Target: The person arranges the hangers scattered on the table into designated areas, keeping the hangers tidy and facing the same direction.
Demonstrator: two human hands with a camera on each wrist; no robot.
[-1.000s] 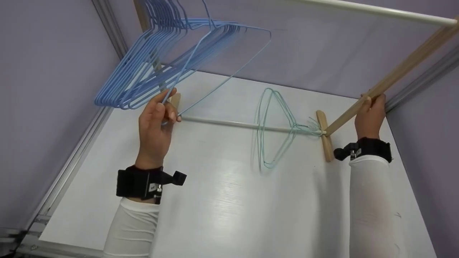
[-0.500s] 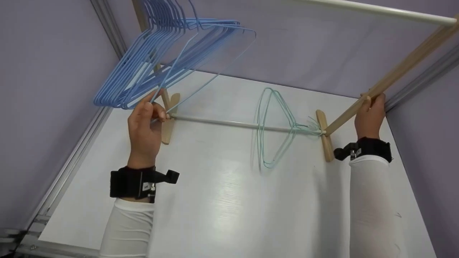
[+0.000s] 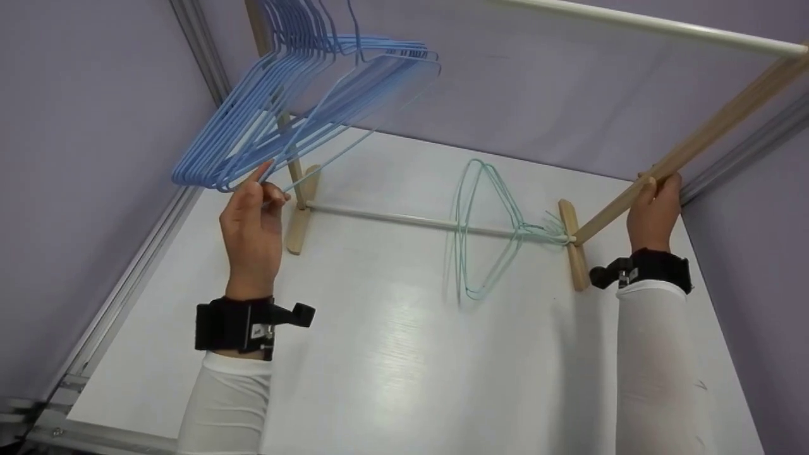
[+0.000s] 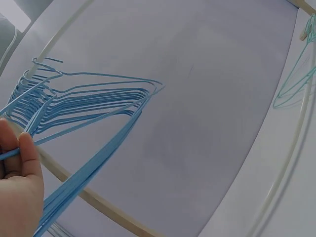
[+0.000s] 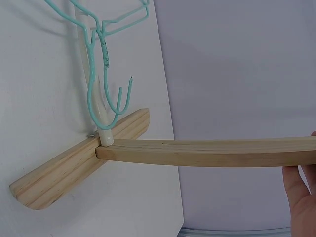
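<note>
My left hand pinches the lower corner of the nearest blue wire hanger between thumb and fingers. That hanger hangs just right of a dense bunch of blue wire hangers. In the left wrist view, the hooks of the bunch sit on a pale rod, and the thumb presses the hanger's wire. On the right, my right hand grips the slanting wooden post of the rack. Part of its fingers lies hidden behind the post.
Several mint-green wire hangers hook onto the low white rod near its right end. Wooden feet stand on the white board. The upper rod crosses the top. Purple-grey walls enclose the sides and back.
My left hand has moved left, bringing the pinched blue hanger closer to the bunch. My right hand keeps its grip on the post. The head view has shifted slightly.
</note>
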